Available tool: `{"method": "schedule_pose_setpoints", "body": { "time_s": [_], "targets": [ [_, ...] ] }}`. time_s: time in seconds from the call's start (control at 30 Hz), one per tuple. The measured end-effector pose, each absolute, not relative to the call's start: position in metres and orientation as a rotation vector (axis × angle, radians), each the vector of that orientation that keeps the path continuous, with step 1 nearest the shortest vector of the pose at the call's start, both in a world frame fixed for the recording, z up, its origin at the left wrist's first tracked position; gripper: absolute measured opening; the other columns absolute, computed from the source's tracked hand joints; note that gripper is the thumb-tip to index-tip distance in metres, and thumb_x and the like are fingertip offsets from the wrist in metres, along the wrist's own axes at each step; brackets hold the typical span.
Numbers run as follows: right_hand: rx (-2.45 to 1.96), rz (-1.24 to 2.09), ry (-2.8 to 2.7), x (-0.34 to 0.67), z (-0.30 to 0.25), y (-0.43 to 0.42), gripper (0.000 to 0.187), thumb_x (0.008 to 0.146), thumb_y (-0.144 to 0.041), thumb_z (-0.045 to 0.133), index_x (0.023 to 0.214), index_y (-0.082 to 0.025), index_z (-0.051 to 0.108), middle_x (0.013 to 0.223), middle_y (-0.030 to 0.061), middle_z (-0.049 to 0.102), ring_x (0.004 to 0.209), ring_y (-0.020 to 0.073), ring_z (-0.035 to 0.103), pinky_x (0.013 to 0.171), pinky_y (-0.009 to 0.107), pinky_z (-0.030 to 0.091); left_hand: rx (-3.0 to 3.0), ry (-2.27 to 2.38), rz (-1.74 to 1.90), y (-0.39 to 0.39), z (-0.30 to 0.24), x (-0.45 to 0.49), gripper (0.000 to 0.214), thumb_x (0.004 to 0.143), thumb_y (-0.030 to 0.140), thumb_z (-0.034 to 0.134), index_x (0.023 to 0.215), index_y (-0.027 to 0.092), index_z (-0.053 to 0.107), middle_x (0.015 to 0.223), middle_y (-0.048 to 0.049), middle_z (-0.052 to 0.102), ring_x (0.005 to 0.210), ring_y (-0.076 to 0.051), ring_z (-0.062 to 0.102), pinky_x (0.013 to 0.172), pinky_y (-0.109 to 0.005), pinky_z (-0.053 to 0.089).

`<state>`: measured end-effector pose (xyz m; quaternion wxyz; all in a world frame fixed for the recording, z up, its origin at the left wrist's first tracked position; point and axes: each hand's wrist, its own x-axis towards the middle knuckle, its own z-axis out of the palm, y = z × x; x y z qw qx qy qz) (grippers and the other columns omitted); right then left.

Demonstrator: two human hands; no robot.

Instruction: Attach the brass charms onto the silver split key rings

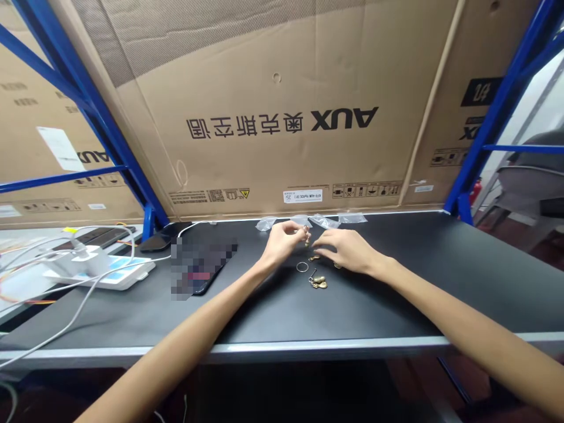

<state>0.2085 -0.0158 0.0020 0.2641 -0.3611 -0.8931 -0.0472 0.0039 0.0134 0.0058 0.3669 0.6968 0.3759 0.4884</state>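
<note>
My left hand (282, 242) is raised a little above the black table (396, 294), its fingers pinched on a small ring with a brass charm (306, 236) hanging from it. My right hand (346, 249) lies palm down just to the right, its fingertips pressed on a small brass piece (314, 257) on the table. A loose metal key ring (302, 267) lies in front of the hands. Beside it sits a small cluster of brass charms (318, 281).
Several small clear plastic bags (324, 221) lie at the table's far edge against a big cardboard box (282, 106). A dark phone (200, 264) lies to the left, with a white power strip (101, 267) and cables beyond. Blue rack posts (493, 117) flank the box.
</note>
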Motion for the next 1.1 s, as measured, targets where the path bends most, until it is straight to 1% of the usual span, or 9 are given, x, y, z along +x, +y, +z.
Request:
{"method": "schedule_pose_setpoints", "body": {
  "time_s": [0.07,0.2,0.3,0.47,0.57,0.67,0.83,0.93,1.1],
  "targets": [
    [-0.957,-0.115,-2.476,0.208,0.001,-0.015,0.019,0.094,-0.031,0.059,0.106,-0.027,0.074,0.102,0.0034,0.074,0.089,0.0210,0.068,0.072,0.030,0.050,1.752,0.964,1.248,0.014,0.005,0.004,0.026,0.077,0.038,0.070,0.077,0.012,0.071,0.078,-0.0093,0.074,0.076,-0.021,0.071,0.079,-0.036,0.057],
    [-0.955,-0.110,-2.523,0.208,0.001,-0.014,0.021,0.096,-0.030,0.056,0.107,-0.026,0.073,0.106,0.0042,0.073,0.090,0.0207,0.068,0.072,0.030,0.049,1.691,0.949,1.238,0.016,0.002,0.005,0.020,0.074,0.032,0.073,0.073,0.012,0.071,0.077,-0.0085,0.074,0.076,-0.022,0.072,0.078,-0.036,0.059],
    [-0.930,-0.091,-2.578,0.206,0.000,-0.013,0.019,0.095,-0.029,0.057,0.101,-0.027,0.075,0.102,0.0032,0.073,0.089,0.0197,0.067,0.070,0.028,0.047,1.657,0.938,1.240,0.017,0.000,0.006,0.019,0.072,0.030,0.074,0.070,0.012,0.070,0.084,-0.0094,0.075,0.077,-0.022,0.073,0.079,-0.036,0.060],
    [-0.929,-0.059,-2.583,0.200,-0.003,-0.014,0.020,0.096,-0.024,0.054,0.097,-0.022,0.073,0.097,0.0057,0.072,0.085,0.0187,0.065,0.069,0.027,0.045,1.635,0.944,1.240,0.020,-0.001,0.005,0.017,0.072,0.029,0.074,0.071,0.012,0.070,0.091,-0.0106,0.075,0.078,-0.022,0.074,0.079,-0.036,0.061],
    [-0.949,-0.012,-2.527,0.200,-0.003,-0.015,0.015,0.093,-0.022,0.056,0.092,-0.019,0.071,0.091,0.0064,0.072,0.080,0.0191,0.065,0.068,0.028,0.046,1.644,0.952,1.230,0.020,0.000,0.004,0.018,0.072,0.029,0.074,0.072,0.012,0.070,0.090,-0.0110,0.075,0.075,-0.022,0.074,0.077,-0.037,0.061],
    [-0.982,0.072,-2.406,0.203,-0.002,-0.013,0.011,0.089,-0.021,0.060,0.090,-0.020,0.070,0.088,0.0048,0.073,0.077,0.0188,0.067,0.071,0.030,0.049,1.666,0.946,1.209,0.018,0.003,0.004,0.018,0.073,0.029,0.073,0.074,0.011,0.070,0.088,-0.0110,0.075,0.073,-0.021,0.074,0.077,-0.037,0.061],
    [-1.050,0.197,-2.112,0.210,0.001,-0.006,0.017,0.093,-0.027,0.053,0.091,-0.018,0.067,0.087,0.0050,0.074,0.078,0.0177,0.069,0.074,0.030,0.054,1.754,0.911,1.133,0.011,0.007,0.006,0.022,0.075,0.033,0.072,0.073,0.012,0.070,0.082,-0.0098,0.075,0.073,-0.022,0.073,0.076,-0.036,0.060],
    [-1.035,0.256,-2.041,0.211,0.003,-0.006,0.016,0.092,-0.028,0.055,0.088,-0.018,0.067,0.085,0.0041,0.075,0.076,0.0167,0.070,0.074,0.029,0.055,1.813,0.901,1.088,0.006,0.007,0.008,0.022,0.075,0.034,0.072,0.075,0.012,0.071,0.078,-0.0088,0.074,0.073,-0.022,0.073,0.075,-0.035,0.059],
    [-0.974,0.299,-2.043,0.207,0.008,-0.013,0.014,0.090,-0.027,0.058,0.086,-0.019,0.068,0.082,0.0016,0.074,0.073,0.0150,0.069,0.071,0.026,0.054,1.893,0.914,1.039,0.002,0.004,0.009,0.022,0.076,0.034,0.071,0.077,0.012,0.070,0.076,-0.0090,0.075,0.072,-0.022,0.072,0.068,-0.032,0.057]
  ]
}}
